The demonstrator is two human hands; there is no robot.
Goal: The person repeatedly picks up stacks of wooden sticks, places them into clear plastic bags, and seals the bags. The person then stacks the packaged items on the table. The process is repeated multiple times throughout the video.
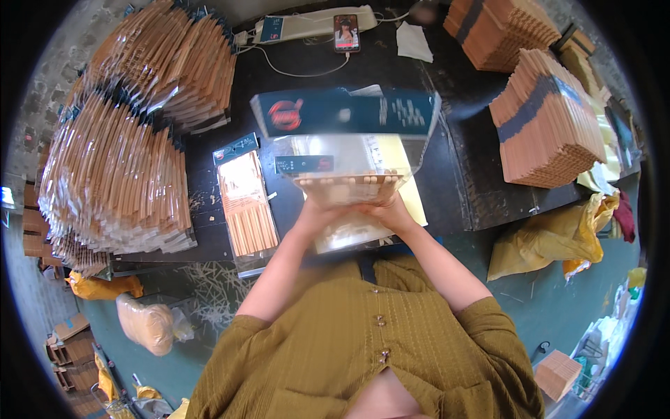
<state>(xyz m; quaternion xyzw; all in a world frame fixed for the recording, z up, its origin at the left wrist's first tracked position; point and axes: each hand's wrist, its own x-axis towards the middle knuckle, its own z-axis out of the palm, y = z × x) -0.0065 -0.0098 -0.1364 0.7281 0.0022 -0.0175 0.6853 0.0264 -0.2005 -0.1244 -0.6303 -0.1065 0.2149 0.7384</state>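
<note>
Both my hands hold one pack between them at the middle of the table: a cardboard sleeve of wooden sticks (348, 180) in a clear plastic bag with a dark blue header (345, 112). My left hand (319, 212) grips its left side, my right hand (386, 209) its right side; the pack is motion-blurred. Beneath it lie clear bags with blue headers (303, 164) and a pale yellow sheet (416, 201). Left of my left hand a similar packed set of wooden sticks (246, 209) lies flat on the dark table (450, 157).
Heaps of packed sets (115, 178) cover the table's left side. Stacks of folded cardboard sleeves (549, 125) stand at the right. A phone (347, 34) on a cable and a white power strip (314, 25) lie at the back. A yellow sack (544, 241) sits right of me.
</note>
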